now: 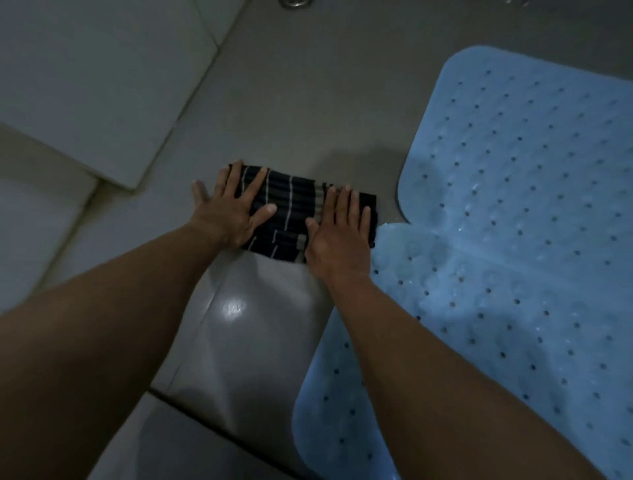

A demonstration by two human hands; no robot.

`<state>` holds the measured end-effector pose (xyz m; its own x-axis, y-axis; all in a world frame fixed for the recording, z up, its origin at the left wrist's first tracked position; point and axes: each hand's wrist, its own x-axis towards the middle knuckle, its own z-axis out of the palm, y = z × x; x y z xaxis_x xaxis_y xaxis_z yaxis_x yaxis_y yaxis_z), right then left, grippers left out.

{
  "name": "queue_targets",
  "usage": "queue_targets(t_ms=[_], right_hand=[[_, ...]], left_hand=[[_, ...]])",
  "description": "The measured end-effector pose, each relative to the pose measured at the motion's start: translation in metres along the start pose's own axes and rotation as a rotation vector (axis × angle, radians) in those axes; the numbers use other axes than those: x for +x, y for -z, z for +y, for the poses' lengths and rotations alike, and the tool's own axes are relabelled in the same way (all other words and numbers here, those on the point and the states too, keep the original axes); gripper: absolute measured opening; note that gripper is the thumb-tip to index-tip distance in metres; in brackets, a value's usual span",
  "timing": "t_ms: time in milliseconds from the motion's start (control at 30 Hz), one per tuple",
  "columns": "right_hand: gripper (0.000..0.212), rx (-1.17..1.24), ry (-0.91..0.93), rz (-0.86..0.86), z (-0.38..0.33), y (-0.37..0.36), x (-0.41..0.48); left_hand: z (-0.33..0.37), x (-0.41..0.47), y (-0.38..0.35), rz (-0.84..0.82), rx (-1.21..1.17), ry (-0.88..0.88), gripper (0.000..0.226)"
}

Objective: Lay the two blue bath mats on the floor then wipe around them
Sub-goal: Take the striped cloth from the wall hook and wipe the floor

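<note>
Two light blue perforated bath mats lie flat on the grey tiled floor: the far mat (520,144) at the right and the near mat (479,325) below it, their edges meeting or overlapping. A folded dark cloth with pale stripes (294,209) rests on the floor just left of the mats. My left hand (229,212) presses flat on the cloth's left end, fingers spread. My right hand (339,233) presses flat on its right end, close to the near mat's corner.
A pale tiled wall or step (89,85) rises at the left with a corner jutting toward the cloth. A metal floor drain (295,2) shows at the top edge. Bare wet-looking floor (246,325) reflects light between my forearms.
</note>
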<state>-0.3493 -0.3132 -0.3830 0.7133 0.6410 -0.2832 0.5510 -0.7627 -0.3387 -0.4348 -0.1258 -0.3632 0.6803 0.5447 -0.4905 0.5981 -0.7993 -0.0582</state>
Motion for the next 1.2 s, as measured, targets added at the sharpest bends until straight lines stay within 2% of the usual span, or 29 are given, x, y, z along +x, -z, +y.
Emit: queue_targets(t_ms=[133, 333, 467, 567, 800, 933, 1200], right_hand=[[0.064, -0.009, -0.025, -0.005, -0.003, -0.003, 0.0], [0.064, 0.004, -0.065, 0.041, -0.009, 0.0, 0.003], [0.065, -0.006, -0.151, 0.07, 0.0, 0.011, 0.051], [0.066, -0.017, -0.13, 0.044, 0.016, 0.028, 0.086], [0.068, -0.055, -0.178, 0.035, 0.022, 0.049, 0.134], [0.068, -0.044, -0.224, 0.008, 0.026, 0.063, 0.159], [0.072, -0.093, -0.24, -0.163, 0.03, 0.094, 0.185]], left_hand=[[0.001, 0.004, 0.003, -0.053, 0.023, 0.008, 0.075], [-0.002, 0.025, 0.011, -0.013, 0.049, -0.057, 0.075], [0.015, 0.08, 0.037, 0.04, 0.047, -0.122, 0.076], [0.023, 0.107, 0.049, 0.068, 0.011, -0.143, 0.075], [0.04, 0.175, 0.088, 0.043, 0.039, -0.244, 0.076], [0.051, 0.207, 0.106, 0.052, 0.056, -0.304, 0.076], [0.058, 0.227, 0.123, 0.033, 0.026, -0.315, 0.075]])
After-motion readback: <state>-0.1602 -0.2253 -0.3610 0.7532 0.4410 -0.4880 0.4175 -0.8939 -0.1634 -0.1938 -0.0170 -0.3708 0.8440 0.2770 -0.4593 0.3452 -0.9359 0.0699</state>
